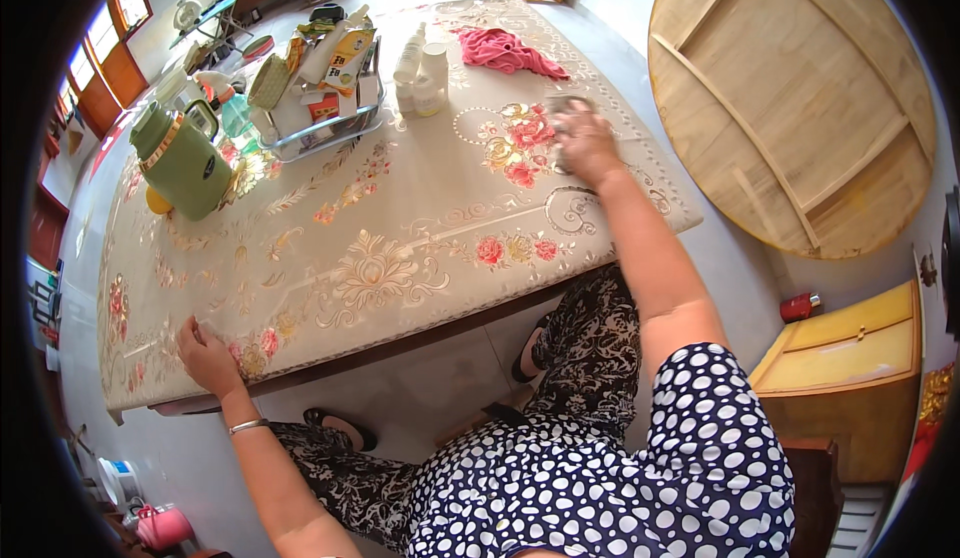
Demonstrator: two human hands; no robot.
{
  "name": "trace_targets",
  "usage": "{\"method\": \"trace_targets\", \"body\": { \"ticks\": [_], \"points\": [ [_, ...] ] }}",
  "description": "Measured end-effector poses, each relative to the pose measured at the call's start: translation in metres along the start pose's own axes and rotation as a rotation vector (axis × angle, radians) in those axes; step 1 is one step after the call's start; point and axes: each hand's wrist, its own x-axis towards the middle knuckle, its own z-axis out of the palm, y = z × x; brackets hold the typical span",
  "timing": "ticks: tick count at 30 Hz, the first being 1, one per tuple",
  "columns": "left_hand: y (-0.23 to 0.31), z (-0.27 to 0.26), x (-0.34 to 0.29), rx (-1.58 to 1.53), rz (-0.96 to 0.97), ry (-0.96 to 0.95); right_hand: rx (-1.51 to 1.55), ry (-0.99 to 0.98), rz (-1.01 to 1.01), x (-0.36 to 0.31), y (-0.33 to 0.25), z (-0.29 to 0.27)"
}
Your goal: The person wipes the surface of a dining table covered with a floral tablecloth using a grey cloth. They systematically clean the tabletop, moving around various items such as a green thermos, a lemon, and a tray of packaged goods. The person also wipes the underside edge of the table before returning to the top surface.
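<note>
Head view: one table under a floral cover (pixel 455 220), with two hands upon it.

Right hand (pixel 588 146): arm outstretched, palm down over a grey cloth (pixel 567 104) near the table's right edge, beside a red flower print. Fingers blurred; whether they close round the cloth or merely press it flat cannot be told.

Grey cloth: mostly hidden under the hand, showing beyond the fingers. Presumably light, soft and limp, not fragile; best held bunched, or pinned under a spread palm. The cover has a sheen and is probably slick, so cloth should slide readily over it.

Left hand (pixel 207 356): resting at the near left edge of the cover, fingers loosely curled, nothing seen in them. Bracelet (pixel 248 425) at the wrist.

Pink cloth (pixel 508 52): crumpled, at the far side, beyond the right hand; likely soft, easily pinched anywhere.

Also on the cover: green flask (pixel 186 166), spray bottle (pixel 235 116), loaded tray (pixel 325 141), pale bottles (pixel 431 80) beside it.
</note>
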Motion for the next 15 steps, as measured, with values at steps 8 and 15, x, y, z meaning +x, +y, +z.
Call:
{"method": "trace_targets", "body": {
  "ticks": [8, 15],
  "points": [
    [0.005, -0.001, -0.003, 0.048, 0.004, 0.011, -0.115, 0.072, 0.262, -0.039, 0.125, -0.009],
    [0.006, -0.001, -0.003, 0.089, 0.017, 0.012, -0.080, 0.050, -0.082, -0.071, 0.005, -0.029]
  ]
}}
